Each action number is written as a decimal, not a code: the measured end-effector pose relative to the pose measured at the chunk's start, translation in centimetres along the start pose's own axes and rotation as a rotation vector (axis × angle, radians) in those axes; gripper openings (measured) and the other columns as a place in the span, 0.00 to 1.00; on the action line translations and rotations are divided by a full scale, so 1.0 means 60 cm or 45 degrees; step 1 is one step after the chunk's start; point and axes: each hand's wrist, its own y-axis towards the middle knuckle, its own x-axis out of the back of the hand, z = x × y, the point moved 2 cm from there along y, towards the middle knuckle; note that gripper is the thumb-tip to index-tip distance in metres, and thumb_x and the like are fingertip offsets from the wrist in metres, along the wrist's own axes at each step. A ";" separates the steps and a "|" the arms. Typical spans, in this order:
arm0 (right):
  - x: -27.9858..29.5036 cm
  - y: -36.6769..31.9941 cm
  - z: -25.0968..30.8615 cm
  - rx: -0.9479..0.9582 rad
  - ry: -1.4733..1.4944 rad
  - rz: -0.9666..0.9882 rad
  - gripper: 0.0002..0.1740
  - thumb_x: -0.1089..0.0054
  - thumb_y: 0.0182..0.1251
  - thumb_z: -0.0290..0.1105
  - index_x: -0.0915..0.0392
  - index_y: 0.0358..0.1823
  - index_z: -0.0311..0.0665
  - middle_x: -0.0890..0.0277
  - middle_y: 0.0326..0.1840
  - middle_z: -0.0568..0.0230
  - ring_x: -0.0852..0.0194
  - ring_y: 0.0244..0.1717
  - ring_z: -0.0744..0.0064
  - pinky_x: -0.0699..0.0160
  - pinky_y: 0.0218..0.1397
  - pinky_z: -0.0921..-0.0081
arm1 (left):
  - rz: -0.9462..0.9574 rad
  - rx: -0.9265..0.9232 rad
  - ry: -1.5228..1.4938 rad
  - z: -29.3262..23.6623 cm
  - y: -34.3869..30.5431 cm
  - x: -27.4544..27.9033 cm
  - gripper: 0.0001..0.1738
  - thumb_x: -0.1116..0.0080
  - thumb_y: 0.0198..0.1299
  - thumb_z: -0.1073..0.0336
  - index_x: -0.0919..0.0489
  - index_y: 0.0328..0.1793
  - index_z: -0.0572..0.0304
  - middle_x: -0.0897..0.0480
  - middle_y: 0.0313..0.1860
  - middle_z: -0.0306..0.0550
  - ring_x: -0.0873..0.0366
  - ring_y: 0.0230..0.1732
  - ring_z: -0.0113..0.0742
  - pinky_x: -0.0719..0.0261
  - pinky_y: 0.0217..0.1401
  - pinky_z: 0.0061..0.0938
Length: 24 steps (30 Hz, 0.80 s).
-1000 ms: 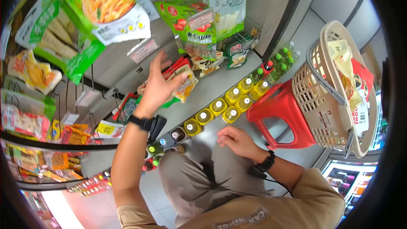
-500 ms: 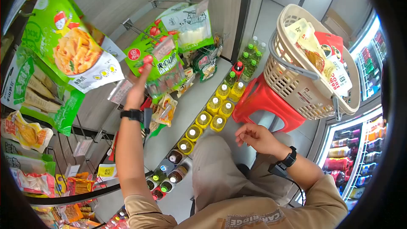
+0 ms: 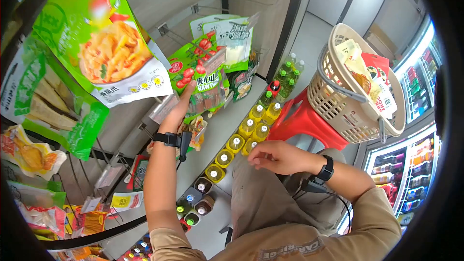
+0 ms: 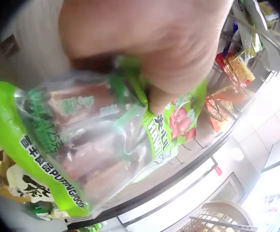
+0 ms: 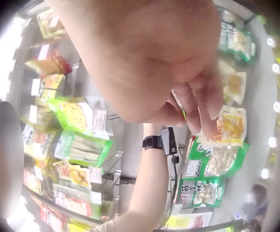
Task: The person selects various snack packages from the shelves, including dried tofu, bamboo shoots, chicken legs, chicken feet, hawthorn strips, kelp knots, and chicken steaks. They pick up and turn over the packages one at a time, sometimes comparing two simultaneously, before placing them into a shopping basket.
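Note:
A green hawthorn snack bag (image 3: 200,75) hangs on the rack. My left hand (image 3: 178,112) is at its lower left edge, with a finger across the front. Close up in the left wrist view, the left hand (image 4: 154,43) pinches the bag (image 4: 96,140), whose clear window shows reddish-brown pieces. The rest of that hand's fingers are partly hidden. Above my lap my right hand (image 3: 278,157) hangs loosely curled and holds nothing. The right wrist view shows the same hand (image 5: 154,67) with relaxed fingers.
A beige basket (image 3: 338,101) with packages stands on a red stool (image 3: 309,125) at the right. Yellow-filled bottles (image 3: 235,142) line the floor by the shelf. A large green noodle-picture bag (image 3: 113,43) hangs at the upper left; lit drink coolers (image 3: 411,169) are far right.
My left hand has moved up from beside the lower packages to the hawthorn bag and taken hold of it. The right hand stays above the lap, and the head view has shifted.

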 end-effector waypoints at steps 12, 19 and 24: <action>0.007 0.053 -0.057 0.343 -0.448 0.202 0.09 0.40 0.77 0.29 0.21 0.55 0.39 0.19 0.50 0.60 0.16 0.45 0.59 0.16 0.45 0.63 | 0.026 -0.146 0.230 -0.010 -0.006 -0.008 0.22 0.32 0.76 0.58 0.17 0.67 0.65 0.12 0.62 0.44 0.18 0.60 0.31 0.22 0.66 0.32; 0.045 0.006 -0.144 0.347 -0.947 0.069 0.09 0.41 0.76 0.31 0.20 0.53 0.41 0.21 0.47 0.59 0.16 0.45 0.52 0.16 0.44 0.54 | -0.156 -0.483 0.377 -0.048 -0.057 -0.024 0.17 0.30 0.73 0.63 0.14 0.59 0.67 0.10 0.52 0.42 0.15 0.50 0.30 0.19 0.56 0.31; 0.081 0.002 -0.153 0.393 -0.828 -0.060 0.08 0.40 0.74 0.31 0.19 0.51 0.42 0.21 0.43 0.57 0.16 0.44 0.50 0.16 0.44 0.54 | -0.114 -0.394 0.189 -0.088 -0.132 -0.031 0.17 0.28 0.71 0.64 0.14 0.59 0.69 0.10 0.52 0.44 0.15 0.51 0.30 0.18 0.58 0.31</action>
